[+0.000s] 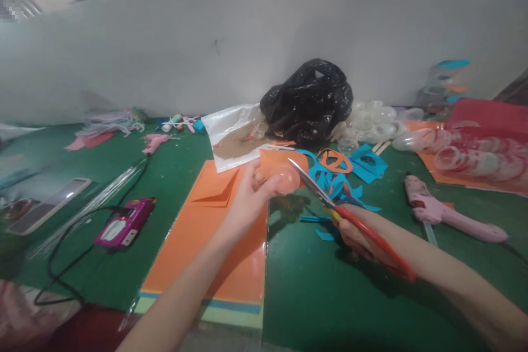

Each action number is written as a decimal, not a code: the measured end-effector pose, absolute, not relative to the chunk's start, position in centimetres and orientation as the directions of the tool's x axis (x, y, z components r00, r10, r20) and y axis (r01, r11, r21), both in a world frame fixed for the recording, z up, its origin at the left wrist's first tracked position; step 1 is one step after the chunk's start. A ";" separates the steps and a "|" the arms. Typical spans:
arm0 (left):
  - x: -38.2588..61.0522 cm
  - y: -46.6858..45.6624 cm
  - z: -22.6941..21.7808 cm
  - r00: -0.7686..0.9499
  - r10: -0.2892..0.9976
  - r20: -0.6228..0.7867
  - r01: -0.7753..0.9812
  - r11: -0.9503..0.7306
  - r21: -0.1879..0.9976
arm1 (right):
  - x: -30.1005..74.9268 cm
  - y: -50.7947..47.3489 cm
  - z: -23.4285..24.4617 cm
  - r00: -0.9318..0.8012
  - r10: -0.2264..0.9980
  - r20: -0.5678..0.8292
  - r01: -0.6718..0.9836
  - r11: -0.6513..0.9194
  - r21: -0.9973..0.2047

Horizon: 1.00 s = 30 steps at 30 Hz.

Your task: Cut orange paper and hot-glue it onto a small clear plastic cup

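Note:
My left hand (253,192) pinches a small orange paper piece (270,160) together with a clear round plastic cup (287,179) laid against it. In my right hand (357,239) is a pair of scissors (377,236) with red handles. Its blades point up and left, at the right edge of the orange paper; how far they are apart is hard to see. Under my left forearm lies a stack of orange paper sheets (173,264) in a clear sleeve. Blue paper scraps (336,184) and an orange cut-out ring (335,160) lie beyond the scissors.
A pink glue gun (449,214) lies right, another (155,143) left. A purple device (125,224) with a black cable and a phone (49,206) are at left. Behind stand a black plastic bag (309,102), brown material on white plastic (235,143), and clear cups (377,121).

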<state>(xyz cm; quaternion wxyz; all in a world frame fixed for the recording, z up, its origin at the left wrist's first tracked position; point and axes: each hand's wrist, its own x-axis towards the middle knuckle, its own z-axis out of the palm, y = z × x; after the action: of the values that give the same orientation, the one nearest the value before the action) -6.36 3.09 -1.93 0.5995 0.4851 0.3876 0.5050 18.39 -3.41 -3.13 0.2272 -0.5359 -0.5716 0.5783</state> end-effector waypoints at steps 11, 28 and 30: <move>-6.0 2.8 -1.3 0.055 0.997 -0.053 -0.237 0.064 0.969 | 17.8 -3.2 -3.1 -0.296 0.863 -0.410 0.332 -0.309 -0.891; -6.2 2.8 -1.3 0.054 0.996 -0.073 -0.244 0.084 0.966 | 18.3 -3.2 -3.3 -0.335 0.870 -0.361 0.413 -0.209 -0.887; -6.4 2.8 -1.4 0.069 0.996 -0.064 -0.229 0.078 0.970 | 19.0 -3.5 -3.6 -0.377 0.893 -0.247 0.426 -0.069 -0.902</move>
<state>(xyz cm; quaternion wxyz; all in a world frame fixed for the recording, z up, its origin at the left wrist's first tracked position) -6.38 2.84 -1.38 0.5874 0.4351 0.4404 0.5213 19.05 -3.47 -3.61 0.2232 -0.5115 -0.6446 0.5225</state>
